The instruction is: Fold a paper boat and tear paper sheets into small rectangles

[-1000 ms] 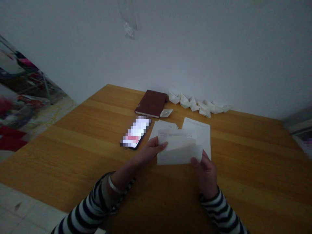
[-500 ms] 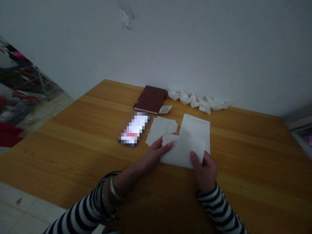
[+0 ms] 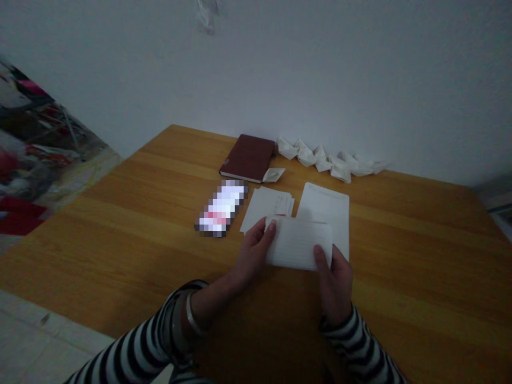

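A folded sheet of lined white paper point(image 3: 298, 244) is held up off the table between both hands. My left hand point(image 3: 256, 245) pinches its left edge, thumb on the near face. At its right edge my right hand point(image 3: 336, 277) grips it, thumb in front and fingers behind. Behind it lie a larger white sheet point(image 3: 330, 205) on the right and a small stack of lined paper slips point(image 3: 266, 202) with some writing on the left. The held paper hides part of both.
A phone with a blurred-out screen point(image 3: 224, 205) lies left of the slips. Farther back are a dark red notebook point(image 3: 250, 157), one small folded paper point(image 3: 274, 174) at its corner, and a row of several folded paper boats point(image 3: 320, 158) near the wall. The wooden table point(image 3: 140, 213) meets the wall.
My left hand has shifted to the paper's upper left edge, its thumb now pressed there. The paper looks flatter and more evenly folded. The view has tilted slightly.
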`<state>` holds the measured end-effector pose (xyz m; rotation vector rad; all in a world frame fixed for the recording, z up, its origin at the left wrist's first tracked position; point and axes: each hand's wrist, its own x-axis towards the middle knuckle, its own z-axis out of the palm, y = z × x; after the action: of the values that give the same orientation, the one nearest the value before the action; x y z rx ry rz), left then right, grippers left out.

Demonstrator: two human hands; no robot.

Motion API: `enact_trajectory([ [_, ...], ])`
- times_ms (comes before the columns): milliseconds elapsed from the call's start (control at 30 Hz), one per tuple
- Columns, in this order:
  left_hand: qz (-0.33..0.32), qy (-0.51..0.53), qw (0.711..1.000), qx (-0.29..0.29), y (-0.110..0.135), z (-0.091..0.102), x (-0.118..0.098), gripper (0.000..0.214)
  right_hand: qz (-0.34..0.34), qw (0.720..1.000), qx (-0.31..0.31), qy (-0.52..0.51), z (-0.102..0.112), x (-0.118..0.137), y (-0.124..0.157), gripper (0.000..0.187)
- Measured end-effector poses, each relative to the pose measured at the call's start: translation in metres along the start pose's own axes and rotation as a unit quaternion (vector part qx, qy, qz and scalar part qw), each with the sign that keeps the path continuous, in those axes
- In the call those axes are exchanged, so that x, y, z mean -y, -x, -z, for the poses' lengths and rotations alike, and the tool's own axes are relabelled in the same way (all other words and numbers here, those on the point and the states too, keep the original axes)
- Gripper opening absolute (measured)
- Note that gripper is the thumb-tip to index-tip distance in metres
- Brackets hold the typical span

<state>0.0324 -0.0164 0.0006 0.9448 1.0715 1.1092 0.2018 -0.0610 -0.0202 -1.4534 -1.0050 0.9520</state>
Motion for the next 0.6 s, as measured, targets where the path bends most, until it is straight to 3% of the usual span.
enact_trajectory([
  [200, -0.006, -0.057, 0.997, -0.057, 0.0006, 0.0017, 0.0046, 0.043, 0.041, 0.999, -0.020, 0.018, -0.0017, -0.0012, 0.0044, 0.031],
  [367, 0.015, -0.042, 0.998, -0.050, 0.0026, 0.0014, 0.0028, 0.046, 0.049, 0.998, -0.016, 0.026, -0.0017, 0.0007, 0.0040, 0.030],
  [600, -0.019, -0.061, 0.997, -0.037, 0.0076, -0.0045, -0.0047, 0.045, 0.027, 0.998, -0.052, 0.035, -0.0028, 0.0011, 0.0023, 0.034],
])
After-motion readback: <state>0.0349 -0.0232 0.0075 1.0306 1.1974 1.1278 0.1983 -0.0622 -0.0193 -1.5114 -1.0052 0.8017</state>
